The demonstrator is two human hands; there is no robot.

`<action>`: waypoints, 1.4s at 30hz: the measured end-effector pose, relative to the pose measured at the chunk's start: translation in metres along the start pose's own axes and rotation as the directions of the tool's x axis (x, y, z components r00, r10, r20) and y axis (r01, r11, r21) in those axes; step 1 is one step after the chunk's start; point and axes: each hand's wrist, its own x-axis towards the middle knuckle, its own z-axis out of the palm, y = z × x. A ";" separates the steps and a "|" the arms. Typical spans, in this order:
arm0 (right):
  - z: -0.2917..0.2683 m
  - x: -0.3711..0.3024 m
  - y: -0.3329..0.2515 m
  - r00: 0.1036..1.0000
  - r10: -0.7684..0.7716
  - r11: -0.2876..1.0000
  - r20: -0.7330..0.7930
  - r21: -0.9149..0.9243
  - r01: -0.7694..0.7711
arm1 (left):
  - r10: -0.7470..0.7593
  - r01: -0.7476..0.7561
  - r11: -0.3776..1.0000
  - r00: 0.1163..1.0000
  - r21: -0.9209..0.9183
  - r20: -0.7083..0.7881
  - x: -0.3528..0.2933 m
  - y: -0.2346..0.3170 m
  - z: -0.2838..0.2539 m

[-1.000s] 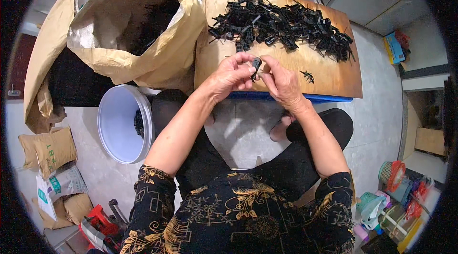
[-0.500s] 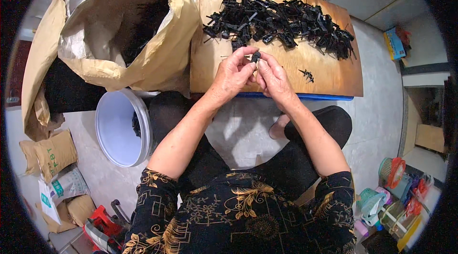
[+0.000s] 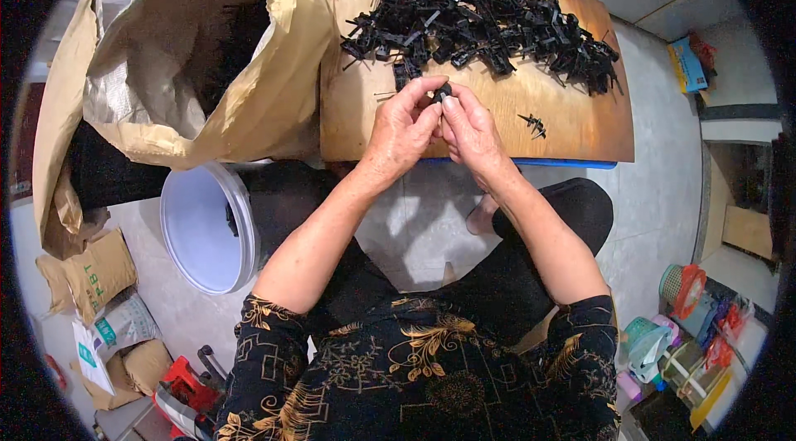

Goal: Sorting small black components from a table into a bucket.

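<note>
A small black plastic part (image 3: 442, 93) is pinched between the fingertips of both hands, above the near edge of a wooden board (image 3: 580, 130). My left hand (image 3: 400, 124) is closed on its left side, thumb and index finger meeting at the part. Closed from the other side, my right hand (image 3: 474, 128) presses its thumb against the same piece. Most of the part is hidden by the fingers. Beyond the hands a heap of black plastic parts (image 3: 489, 31) with thin stems spreads over the board. A few small black pieces (image 3: 535, 125) lie apart, right of my right hand.
A large brown paper sack (image 3: 274, 101) gapes open at the left, with black pieces inside. In front of it, a white bucket (image 3: 203, 230) holds some dark parts. Filled bags (image 3: 99, 271) lie at far left; baskets and plastic bags (image 3: 655, 350) sit at lower right.
The black part has turned between my fingertips and now looks shorter and rounder. Both hands stay closed around it. The whole view has shifted slightly.
</note>
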 end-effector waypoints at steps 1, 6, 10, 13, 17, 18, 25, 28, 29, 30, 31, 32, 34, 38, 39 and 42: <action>-0.001 0.002 0.003 1.000 -0.004 0.999 -0.018 -0.034 0.003 | 0.054 -0.052 0.997 0.998 0.050 -0.041 0.000 0.000 0.002; 0.004 0.005 -0.011 0.981 0.193 0.976 0.015 0.095 -0.194 | 0.293 -0.220 0.901 0.944 0.374 -0.151 0.002 -0.006 0.003; -0.001 0.005 -0.010 0.963 0.265 0.956 0.056 0.114 -0.270 | 0.376 -0.267 0.825 0.917 0.498 -0.132 0.002 -0.016 0.003; -0.005 0.006 -0.004 0.950 0.304 0.941 0.077 0.131 -0.312 | 0.335 -0.228 0.817 0.935 0.529 -0.115 -0.001 -0.020 0.003; -0.014 0.008 0.005 0.978 0.184 0.982 0.099 -0.063 -0.178 | 0.184 -0.105 0.853 0.977 0.511 -0.107 -0.002 -0.016 0.001; -0.016 0.009 0.010 0.991 0.060 0.985 0.117 -0.170 -0.039 | 0.180 -0.113 0.894 0.977 0.434 -0.116 -0.003 -0.016 -0.001; -0.027 -0.008 0.006 0.991 -0.094 0.944 0.098 -0.308 0.120 | -0.106 0.157 0.906 0.983 -0.394 0.148 -0.011 -0.002 -0.023; -0.032 -0.010 -0.001 0.986 -0.079 0.992 0.144 -0.085 0.092 | -0.146 0.210 0.864 0.974 -0.459 0.171 -0.010 -0.003 -0.025; -0.033 -0.012 -0.003 0.987 -0.079 0.992 0.143 -0.087 0.092 | -0.175 0.241 0.839 0.968 -0.489 0.177 -0.009 -0.003 -0.026; -0.032 -0.015 -0.010 0.988 -0.063 0.996 0.138 -0.058 0.072 | -0.174 0.240 0.838 0.969 -0.490 0.177 -0.009 -0.002 -0.027; -0.030 -0.016 -0.013 0.990 -0.046 0.998 0.134 -0.029 0.051 | -0.157 0.252 0.830 0.961 -0.498 0.226 -0.009 -0.002 -0.030; -0.029 -0.016 -0.013 0.990 -0.046 0.998 0.136 -0.030 0.050 | -0.139 0.265 0.821 0.952 -0.505 0.274 -0.009 -0.002 -0.031; -0.031 -0.014 -0.010 0.990 -0.023 1.000 0.138 0.022 0.020 | -0.137 0.282 0.832 0.939 -0.477 0.316 -0.012 0.002 -0.027; -0.035 -0.008 -0.001 0.977 -0.022 0.998 0.211 0.058 0.010 | -0.140 0.300 0.865 0.914 -0.403 0.380 -0.016 0.006 -0.022; -0.034 -0.010 -0.004 0.971 0.008 0.999 0.240 0.050 -0.020 | -0.124 0.283 0.882 0.911 -0.377 0.394 -0.017 0.005 -0.023; -0.034 -0.012 -0.009 0.956 0.053 0.996 0.290 0.050 -0.070 | -0.105 0.262 0.908 0.898 -0.327 0.427 -0.016 0.004 -0.025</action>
